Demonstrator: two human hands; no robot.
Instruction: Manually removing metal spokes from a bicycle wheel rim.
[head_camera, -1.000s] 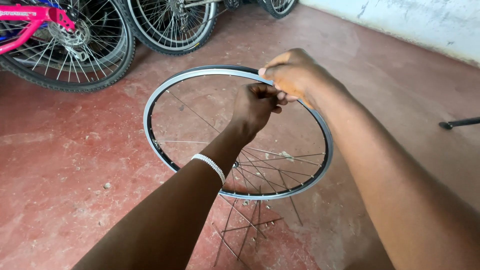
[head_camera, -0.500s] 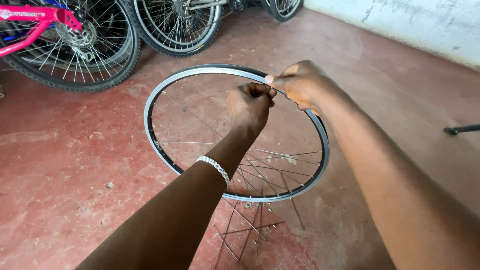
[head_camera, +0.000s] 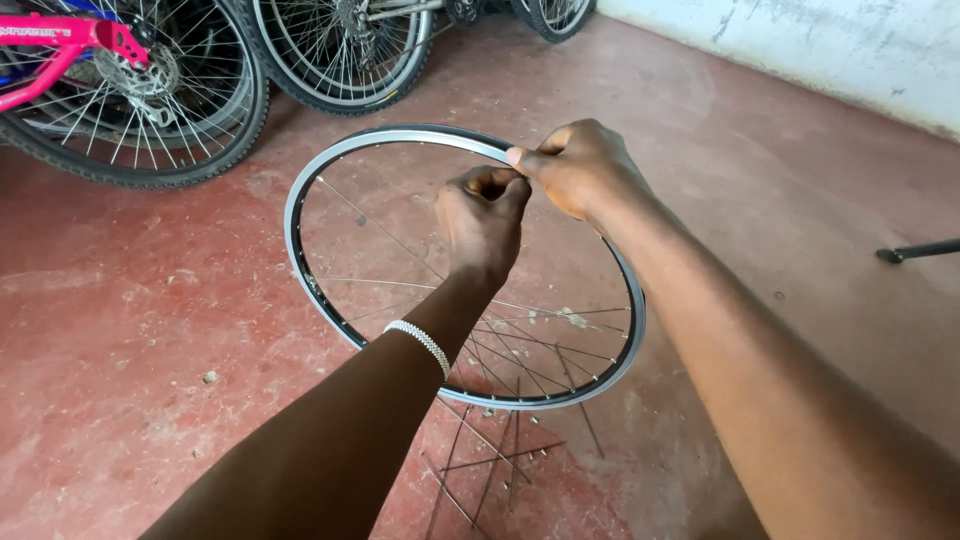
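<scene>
Looking down from the head view: both hands meet at the upper centre of the frame, over the far arc of a bare wheel rim (head_camera: 300, 250). Whatever sits between the fingertips is hidden; the knuckles cover it, and I cannot tell if it is a spoke end, a nipple or nothing.

Left hand (head_camera: 482, 215): fingers curled and pressed together in a pinch, tips turned toward the right hand. Thin white bracelet (head_camera: 420, 345) on that wrist. Right hand (head_camera: 575, 170): thumb and forefinger pressed together, touching the left hand's fingertips just beside the rim's upper edge. Remaining right fingers are folded under and not readable.

Rim: silver with a dark outer band, centre of frame, seen as an oval with its long axis running from upper left to lower right. Only a few thin spokes (head_camera: 520, 345) cross it, bunched in the lower right half; no hub can be made out. The right forearm covers part of the rim's right side.

Loose spokes (head_camera: 480, 455) lie on the red floor (head_camera: 130, 380) at bottom centre, partly cut off by the left forearm.

Upper left: pink bicycle (head_camera: 60, 40) and other wheels (head_camera: 340, 50), cropped by the frame edge. Dark rod (head_camera: 920, 250) at the right edge, cut off.
</scene>
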